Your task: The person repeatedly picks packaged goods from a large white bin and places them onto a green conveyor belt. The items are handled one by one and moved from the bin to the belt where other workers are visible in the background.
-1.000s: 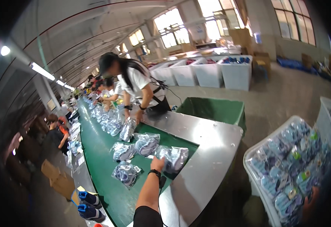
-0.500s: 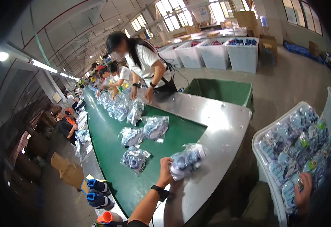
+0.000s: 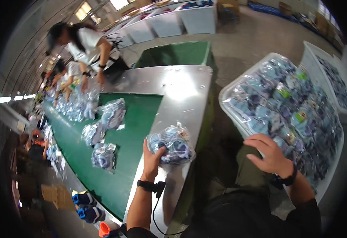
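Observation:
In my left hand is a clear plastic bag of light-blue and purple shoes, held over the metal border of the green conveyor belt. My thumb lies across the bag and the fingers pass behind it. My right hand hangs with fingers apart and nothing in them, by the near left side of a white bin heaped with bagged shoes. Three more shoe bags lie on the belt: one farther back, one in the middle and one nearest me.
Beyond the belt's end stands a green tub. A co-worker handles bags along the far edge. Another white bin is at the right. Dark-blue shoes and an orange cup sit at lower left.
My right hand has come out from among the bags in the bin and is now open beside it. The left still holds its shoe bag. The view has turned right and down.

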Available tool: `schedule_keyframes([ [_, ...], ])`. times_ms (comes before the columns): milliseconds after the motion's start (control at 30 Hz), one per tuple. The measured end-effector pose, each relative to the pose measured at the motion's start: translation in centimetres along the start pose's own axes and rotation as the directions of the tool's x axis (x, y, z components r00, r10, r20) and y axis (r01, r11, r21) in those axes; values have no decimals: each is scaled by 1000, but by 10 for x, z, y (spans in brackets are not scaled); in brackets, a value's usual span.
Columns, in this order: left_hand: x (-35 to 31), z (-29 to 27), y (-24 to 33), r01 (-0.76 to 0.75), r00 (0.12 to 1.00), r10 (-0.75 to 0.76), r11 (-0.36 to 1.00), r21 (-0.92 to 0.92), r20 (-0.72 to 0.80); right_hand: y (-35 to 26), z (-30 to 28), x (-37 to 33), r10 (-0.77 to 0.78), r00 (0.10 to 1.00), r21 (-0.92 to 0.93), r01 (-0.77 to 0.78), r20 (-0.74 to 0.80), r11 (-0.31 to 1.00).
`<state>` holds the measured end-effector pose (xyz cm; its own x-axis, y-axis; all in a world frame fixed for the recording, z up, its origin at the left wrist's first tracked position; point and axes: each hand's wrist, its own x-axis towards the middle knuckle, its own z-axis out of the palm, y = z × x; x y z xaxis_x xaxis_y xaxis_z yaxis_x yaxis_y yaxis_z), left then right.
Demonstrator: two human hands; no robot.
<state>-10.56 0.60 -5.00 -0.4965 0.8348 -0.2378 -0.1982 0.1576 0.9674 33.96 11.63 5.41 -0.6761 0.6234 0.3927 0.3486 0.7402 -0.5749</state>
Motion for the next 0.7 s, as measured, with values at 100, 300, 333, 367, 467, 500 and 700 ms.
schedule_keyframes([
  [100, -7, 42, 3, 139, 990, -132, 956, -260, 44, -11, 17, 11, -38, 999, 138, 37, 6, 990],
  [300, -42, 131, -3, 353, 902, -220, 871, -343, 370, -30, 53, 9, -174, 985, -17, 175, 7, 985],
  [333, -51, 143, -2, 415, 874, -281, 856, -308, 397, -32, 57, 6, -223, 975, -57, 223, 5, 973],
  [367, -61, 153, 1, 476, 833, -330, 837, -270, 445, -36, 59, 1, -225, 974, -175, 223, 8, 959],
  [467, -98, 191, 9, 528, 775, -345, 814, -243, 529, -32, 56, -6, -281, 951, -457, 195, -128, 868],
  [500, -108, 206, 7, 521, 752, -289, 811, -266, 592, -28, 51, -13, -296, 933, -494, 162, -207, 854],
  [700, -142, 249, 18, 353, 751, -274, 936, -14, 601, -2, -10, -84, -32, 988, -535, -54, -149, 843],
])
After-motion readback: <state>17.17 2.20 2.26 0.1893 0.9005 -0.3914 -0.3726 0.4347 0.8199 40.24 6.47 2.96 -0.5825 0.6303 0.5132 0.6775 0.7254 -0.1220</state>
